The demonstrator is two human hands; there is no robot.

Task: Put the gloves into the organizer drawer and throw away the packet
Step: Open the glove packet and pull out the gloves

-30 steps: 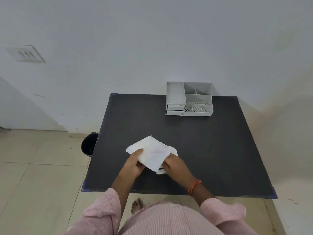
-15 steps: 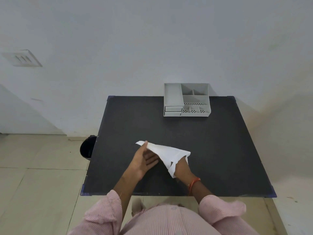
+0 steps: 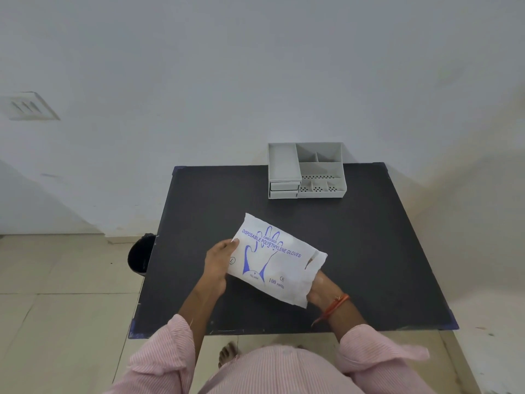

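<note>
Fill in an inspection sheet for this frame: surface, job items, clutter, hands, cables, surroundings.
Surface: black table, blue-taped corners.
Job items: printed glove packet held above the table; grey organizer at the far edge, drawers shut; black bin on the floor, left of the table.
Clutter: nothing seen.
Hands: left hand grips the packet's left edge; right hand holds its right end, mostly hidden.
Cables: nothing seen.
Surroundings: white wall, switch plate, tiled floor.
</note>
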